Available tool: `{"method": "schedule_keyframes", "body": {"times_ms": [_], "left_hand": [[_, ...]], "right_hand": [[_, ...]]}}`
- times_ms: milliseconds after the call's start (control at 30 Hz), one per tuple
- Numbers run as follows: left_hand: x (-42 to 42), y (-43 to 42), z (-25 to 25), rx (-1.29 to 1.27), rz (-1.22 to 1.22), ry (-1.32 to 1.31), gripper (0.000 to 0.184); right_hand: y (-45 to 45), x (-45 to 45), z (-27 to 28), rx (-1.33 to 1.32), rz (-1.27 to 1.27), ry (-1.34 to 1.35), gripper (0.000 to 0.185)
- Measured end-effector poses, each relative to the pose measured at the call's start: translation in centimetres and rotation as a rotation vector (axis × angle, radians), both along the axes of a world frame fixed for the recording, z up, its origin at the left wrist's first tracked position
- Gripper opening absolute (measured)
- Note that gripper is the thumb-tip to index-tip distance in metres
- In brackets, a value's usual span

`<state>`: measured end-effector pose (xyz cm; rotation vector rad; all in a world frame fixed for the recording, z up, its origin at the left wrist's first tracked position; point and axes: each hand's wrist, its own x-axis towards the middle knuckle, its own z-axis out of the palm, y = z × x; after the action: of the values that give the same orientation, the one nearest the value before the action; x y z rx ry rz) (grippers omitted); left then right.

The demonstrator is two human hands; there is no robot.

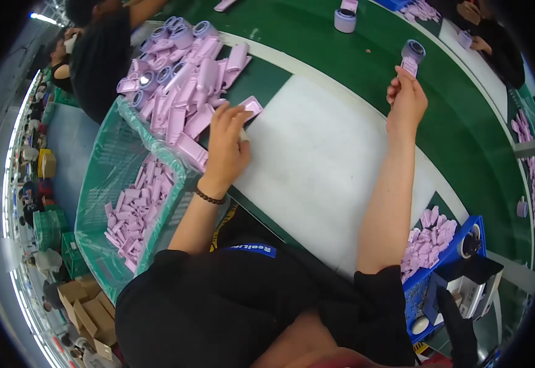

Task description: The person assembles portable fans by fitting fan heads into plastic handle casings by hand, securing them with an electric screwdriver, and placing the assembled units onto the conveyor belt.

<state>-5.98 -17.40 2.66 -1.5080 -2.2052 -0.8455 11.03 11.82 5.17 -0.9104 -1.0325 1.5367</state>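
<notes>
My right hand (407, 101) is stretched out over the green belt, its fingers closed on the pink handle of a round-headed lilac part (413, 52). On the other side, my left hand (226, 144) lies at the edge of the pile of pink plastic pieces (185, 92), fingers spread. Close to its fingertips is a pink shell piece (252, 108). Whether the left palm touches anything is hidden. Between my hands lies a white work sheet (316, 147).
A green crate (105, 153) of pink pieces stands at the left. At the right is a blue tray (445, 264) with small pink parts. Another lilac part (345, 20) sits on the green belt (365, 67). Co-workers are at the upper left and upper right.
</notes>
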Motion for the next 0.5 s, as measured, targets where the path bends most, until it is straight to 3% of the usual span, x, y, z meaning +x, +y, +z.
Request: {"method": "schedule_keyframes", "body": {"times_ms": [133,300,367,500], "left_hand": [[1.5,0.8,1.9,-0.019,-0.094,-0.08,0.048],[0.6,-0.9,7.6,0.066,-0.271,0.009,0.045],[-0.8,-2.1,10.2,0.042,-0.236,0.063,0.035],[-8.6,-5.3,11.2,-0.027,-0.09,-0.018,0.035]], "right_hand": [[-0.7,0.2,0.0,0.0,0.02,0.001,0.017],[-2.1,-1.1,-0.5,-0.053,0.127,-0.035,0.017],[-2.9,-2.0,-0.4,-0.044,0.177,-0.037,0.017],[-5.7,-3.9,-0.5,0.006,0.306,-0.079,0.017]]}}
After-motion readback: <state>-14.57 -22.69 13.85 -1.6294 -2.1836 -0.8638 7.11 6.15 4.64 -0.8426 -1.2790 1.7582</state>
